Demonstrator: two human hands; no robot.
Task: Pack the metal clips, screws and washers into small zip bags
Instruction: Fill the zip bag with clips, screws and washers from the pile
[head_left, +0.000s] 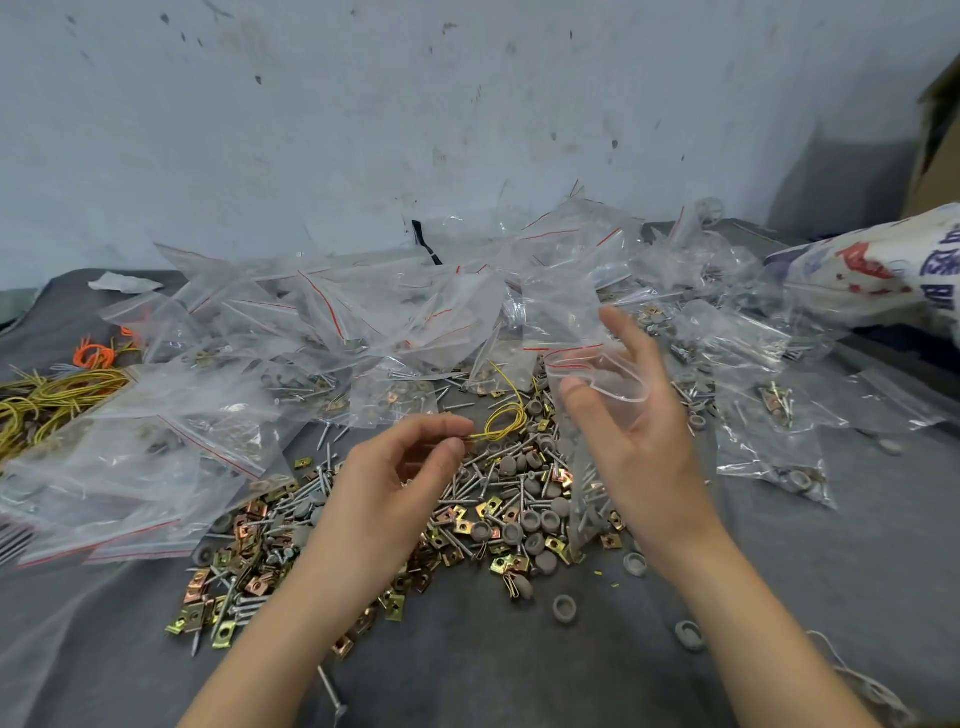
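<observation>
Zip bag (597, 384) hangs loaded, mouth pinched in your right hand (649, 447); your left hand (395, 467) beside it pinches a yellow band (504, 418). Sealing likely comes next.

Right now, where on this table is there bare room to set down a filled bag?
Bare grey cloth lies between the two forearms, below the pile of brass clips, screws and grey caps, and at the right past the right hand. Crowded: that pile and the heap of clear zip bags behind it.
</observation>
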